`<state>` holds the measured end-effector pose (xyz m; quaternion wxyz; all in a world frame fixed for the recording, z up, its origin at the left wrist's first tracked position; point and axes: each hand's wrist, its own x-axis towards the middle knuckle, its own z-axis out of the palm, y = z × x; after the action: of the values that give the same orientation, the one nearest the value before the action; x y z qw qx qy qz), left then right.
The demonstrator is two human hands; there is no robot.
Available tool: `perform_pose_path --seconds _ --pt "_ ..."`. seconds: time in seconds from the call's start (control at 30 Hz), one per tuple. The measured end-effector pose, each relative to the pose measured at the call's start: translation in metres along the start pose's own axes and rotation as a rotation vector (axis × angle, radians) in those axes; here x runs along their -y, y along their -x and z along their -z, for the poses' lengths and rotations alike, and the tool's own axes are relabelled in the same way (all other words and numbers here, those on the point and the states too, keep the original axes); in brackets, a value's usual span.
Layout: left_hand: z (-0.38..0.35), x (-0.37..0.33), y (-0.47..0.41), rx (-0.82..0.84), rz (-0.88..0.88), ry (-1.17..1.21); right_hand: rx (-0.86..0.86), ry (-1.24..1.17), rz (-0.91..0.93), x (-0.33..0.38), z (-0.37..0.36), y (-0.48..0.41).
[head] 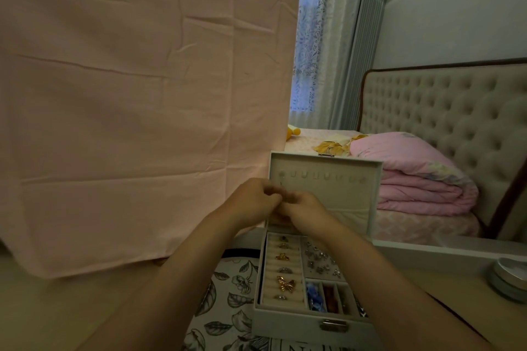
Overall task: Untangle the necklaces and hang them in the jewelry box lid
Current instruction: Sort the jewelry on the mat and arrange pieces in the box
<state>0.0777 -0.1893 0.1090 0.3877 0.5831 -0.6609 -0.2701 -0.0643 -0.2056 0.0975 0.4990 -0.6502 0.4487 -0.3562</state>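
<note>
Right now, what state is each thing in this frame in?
jewelry box lid, open, standing upright.
lid hooks, no necklace plainly hanging.
front latch, undone.
left hand, fingers curled, meeting the other hand before the lid.
right hand, fingers curled; anything pinched too small to see.
quilt, folded on the bed.
round tin, closed.

Dim, warm indoor light; the brightest patch is bluish daylight through the curtained window (308,51). Hands (281,204) soft with motion blur. Wide-angle bending at edges; slight grain, no glare.
</note>
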Motion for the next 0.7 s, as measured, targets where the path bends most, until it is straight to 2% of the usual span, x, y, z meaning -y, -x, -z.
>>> perform_pose_path --seconds 0.1,0.3,0.4,0.5,0.7 --pt "0.001 0.007 0.001 -0.024 0.005 -0.096 -0.086 0.295 0.015 -0.011 0.009 -0.004" --pt "-0.024 0.013 0.008 -0.029 -0.021 -0.018 -0.126 0.465 0.066 -0.005 0.037 0.004" --pt "-0.039 0.009 0.011 -0.033 0.033 0.156 -0.165 0.454 0.166 0.004 0.047 0.004" --pt "-0.044 0.002 0.011 0.047 0.087 0.253 -0.151 0.390 0.199 0.012 0.052 0.001" --pt "-0.040 -0.004 0.010 0.103 0.089 0.226 -0.148 0.335 0.216 0.009 0.054 -0.004"
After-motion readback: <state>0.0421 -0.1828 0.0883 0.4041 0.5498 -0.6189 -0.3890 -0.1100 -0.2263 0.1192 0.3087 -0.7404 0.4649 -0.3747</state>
